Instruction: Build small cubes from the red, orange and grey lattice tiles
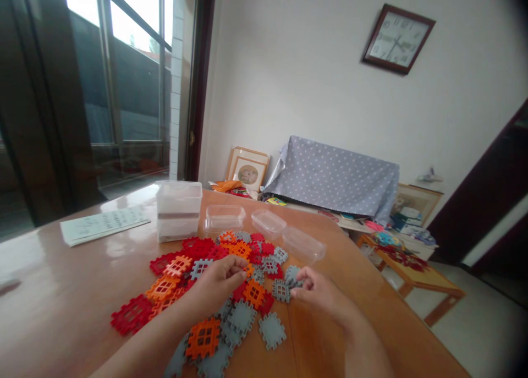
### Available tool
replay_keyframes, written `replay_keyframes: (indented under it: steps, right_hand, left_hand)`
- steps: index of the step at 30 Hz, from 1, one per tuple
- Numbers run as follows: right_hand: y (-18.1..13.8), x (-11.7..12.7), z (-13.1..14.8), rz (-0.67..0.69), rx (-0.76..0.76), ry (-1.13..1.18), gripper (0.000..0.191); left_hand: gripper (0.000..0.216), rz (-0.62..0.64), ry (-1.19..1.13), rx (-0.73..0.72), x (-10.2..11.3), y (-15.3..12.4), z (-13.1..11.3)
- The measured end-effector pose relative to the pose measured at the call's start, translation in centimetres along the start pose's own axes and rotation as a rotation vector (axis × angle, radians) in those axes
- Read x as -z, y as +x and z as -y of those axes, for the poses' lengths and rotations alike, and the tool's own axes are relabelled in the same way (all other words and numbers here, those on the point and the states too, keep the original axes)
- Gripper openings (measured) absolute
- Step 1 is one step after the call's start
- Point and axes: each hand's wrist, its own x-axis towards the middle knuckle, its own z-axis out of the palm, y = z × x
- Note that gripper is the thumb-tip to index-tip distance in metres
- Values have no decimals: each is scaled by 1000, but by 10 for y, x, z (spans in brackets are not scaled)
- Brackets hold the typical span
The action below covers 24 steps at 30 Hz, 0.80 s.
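A heap of flat waffle-shaped plastic tiles point(206, 290) in red, orange and grey lies spread on the wooden table point(74, 290). My left hand point(218, 281) rests over the middle of the heap with fingers curled, pinching an orange tile point(248, 269) at its fingertips. My right hand point(317, 290) is closed at the heap's right edge, its fingertips on a grey tile point(292, 276).
Three low clear plastic tubs point(268, 221) and a taller clear box point(178, 208) stand behind the heap. A printed sheet point(103, 224) lies at the left. Beyond the table are a covered piece of furniture point(334, 174), picture frames, a low wooden table point(412, 268) and a wall clock point(397, 38).
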Motion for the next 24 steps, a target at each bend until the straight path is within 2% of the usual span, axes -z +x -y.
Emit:
replay_keyframes:
  steps: [2, 3, 6, 10, 15, 20, 24]
  right_hand:
    - [-10, -9, 17, 173, 1, -22, 41]
    - [-15, -15, 24, 215, 5, -52, 46]
    - [-22, -32, 38, 237, 31, -220, 52]
    - [-21, -48, 40, 210, 154, -298, 51]
    - [-19, -54, 41, 154, 148, -342, 48]
    - [-17, -58, 50, 135, 160, -314, 44]
    - [-13, -64, 52, 127, 181, -307, 43]
  left_hand:
    - [35, 17, 108, -47, -2, -4, 0]
    - [34, 38, 183, -80, -2, -7, -1]
    - [37, 163, 497, -193, -3, -19, -12]
    - [66, 297, 720, -207, -3, -30, -23]
    - [62, 342, 826, -194, -5, -30, -15]
    - [44, 327, 822, -197, -6, -29, -13]
    - [39, 303, 766, -188, -4, -28, -16]
